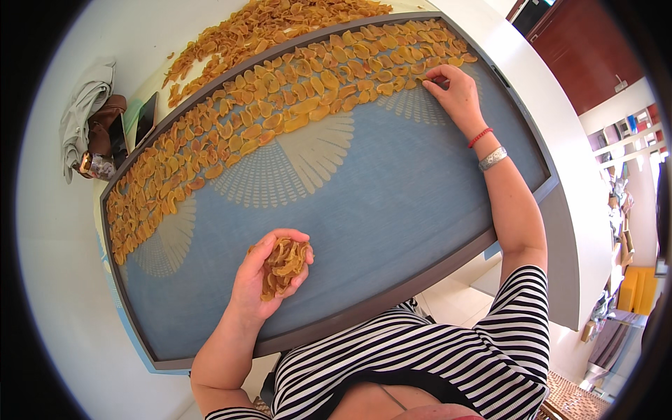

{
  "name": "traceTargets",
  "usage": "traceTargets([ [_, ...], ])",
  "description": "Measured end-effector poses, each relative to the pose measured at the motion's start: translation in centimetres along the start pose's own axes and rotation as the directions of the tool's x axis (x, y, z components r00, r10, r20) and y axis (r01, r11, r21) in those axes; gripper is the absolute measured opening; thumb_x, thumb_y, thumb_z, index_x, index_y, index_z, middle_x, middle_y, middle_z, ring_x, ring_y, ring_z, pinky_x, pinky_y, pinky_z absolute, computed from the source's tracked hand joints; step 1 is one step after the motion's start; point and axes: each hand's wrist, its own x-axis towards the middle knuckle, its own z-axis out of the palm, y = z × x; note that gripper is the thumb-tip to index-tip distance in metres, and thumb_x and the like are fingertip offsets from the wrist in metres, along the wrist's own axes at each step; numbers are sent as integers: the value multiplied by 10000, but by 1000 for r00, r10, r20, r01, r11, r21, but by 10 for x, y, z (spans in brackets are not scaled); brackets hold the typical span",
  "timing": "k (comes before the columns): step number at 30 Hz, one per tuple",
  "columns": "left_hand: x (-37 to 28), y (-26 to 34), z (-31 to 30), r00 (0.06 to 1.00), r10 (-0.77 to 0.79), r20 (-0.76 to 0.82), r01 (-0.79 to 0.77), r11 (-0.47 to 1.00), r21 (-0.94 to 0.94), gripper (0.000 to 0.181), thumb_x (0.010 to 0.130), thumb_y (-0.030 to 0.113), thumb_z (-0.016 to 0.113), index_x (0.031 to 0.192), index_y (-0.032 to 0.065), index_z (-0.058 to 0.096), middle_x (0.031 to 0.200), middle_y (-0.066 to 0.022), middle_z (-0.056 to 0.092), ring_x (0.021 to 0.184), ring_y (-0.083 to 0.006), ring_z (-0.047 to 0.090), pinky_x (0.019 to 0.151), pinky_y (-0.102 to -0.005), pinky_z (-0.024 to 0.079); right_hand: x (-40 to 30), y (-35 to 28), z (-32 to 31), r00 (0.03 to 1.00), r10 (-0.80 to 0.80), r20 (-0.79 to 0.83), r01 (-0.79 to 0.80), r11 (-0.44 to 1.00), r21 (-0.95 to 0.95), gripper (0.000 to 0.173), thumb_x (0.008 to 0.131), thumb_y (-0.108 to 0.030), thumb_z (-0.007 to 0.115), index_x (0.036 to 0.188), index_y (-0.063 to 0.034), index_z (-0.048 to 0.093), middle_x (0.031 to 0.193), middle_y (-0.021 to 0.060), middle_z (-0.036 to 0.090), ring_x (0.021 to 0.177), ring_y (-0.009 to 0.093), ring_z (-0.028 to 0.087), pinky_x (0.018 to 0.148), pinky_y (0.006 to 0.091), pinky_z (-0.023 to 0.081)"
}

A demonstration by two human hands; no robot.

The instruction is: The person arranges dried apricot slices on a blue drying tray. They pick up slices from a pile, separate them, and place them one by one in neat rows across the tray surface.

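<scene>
My left hand point(275, 268), palm up over the near part of a framed mesh screen point(367, 210), is closed around a clump of amber-brown dried slices point(283, 265). Rows of similar translucent slices point(307, 105) lie flat along the far side of the screen, from its left end to its upper right. My right hand point(452, 89) is at the lower edge of those rows, towards the right, with thumb and forefinger close to a slice there. Whether they pinch it cannot be told. Pale fan patterns show through the mesh.
A loose heap of slices point(247, 37) lies beyond the screen's dark frame point(430, 273). At the left end stand a phone point(146, 119), a brown bag point(107, 118) and grey cloth point(86, 100). A white curved counter edge point(567, 173) runs along the right.
</scene>
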Motion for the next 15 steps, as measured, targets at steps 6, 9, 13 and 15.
traceTargets([
  [6,0,0,0,1000,4,-12,-4,1000,-12,422,1029,348,405,1172,-9,579,953,-170,631,606,-166,563,407,-213,352,-1,-2,1,1000,-12,-5,12,1000,-4,160,815,-135,746,924,-36,685,925,67,689,858,209,655,766,336,517],
  [9,0,-1,0,1000,5,-16,-6,1000,-24,424,1030,347,406,1167,-18,573,954,-180,632,597,-172,571,402,-210,377,-1,-3,1,1000,-9,-7,9,1000,-7,163,813,-129,746,931,-35,683,931,67,690,861,207,656,764,334,518],
  [13,0,0,1,1000,4,-19,-5,1000,-19,427,1028,350,409,1170,-18,571,960,-181,630,599,-172,569,408,-214,384,-1,-3,1,1000,-12,-8,12,1000,-12,168,812,-117,743,944,-32,682,941,70,691,873,207,662,770,332,523],
  [15,0,0,1,1000,5,-19,-5,1000,-13,426,1027,350,409,1172,-16,571,960,-180,629,598,-170,565,413,-214,385,-1,-3,1,1000,-13,-9,13,1000,-8,178,810,-110,741,957,-29,681,948,76,691,881,211,666,777,333,526],
])
